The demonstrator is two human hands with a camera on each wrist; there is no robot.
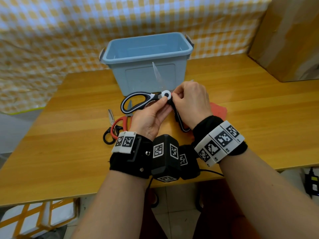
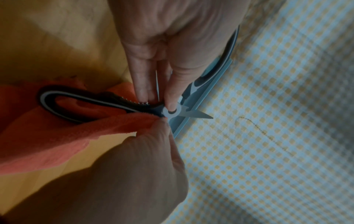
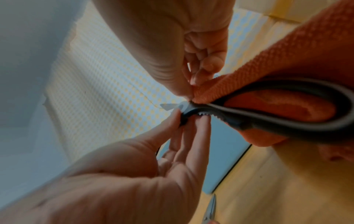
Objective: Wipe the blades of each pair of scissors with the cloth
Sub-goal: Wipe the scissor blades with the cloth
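Note:
Large black-and-white kitchen scissors (image 1: 138, 100) are held wide open above the table. My left hand (image 1: 163, 102) pinches them at the white pivot (image 2: 171, 112), thumb on top. One blade (image 1: 158, 76) points up in front of the bin; the other is mostly hidden behind my right hand (image 1: 174, 97). That hand pinches a fold of the orange cloth (image 1: 218, 110) right at the pivot, as the right wrist view shows (image 3: 191, 91). The cloth (image 2: 38, 144) trails under one handle loop (image 3: 287, 106).
A pale blue plastic bin (image 1: 148, 54) stands just behind the hands. Red-handled scissors (image 1: 119, 125) and black-handled scissors (image 1: 108, 133) lie on the wooden table (image 1: 69, 152) left of my left wrist. A cardboard box (image 1: 290, 35) stands at the back right.

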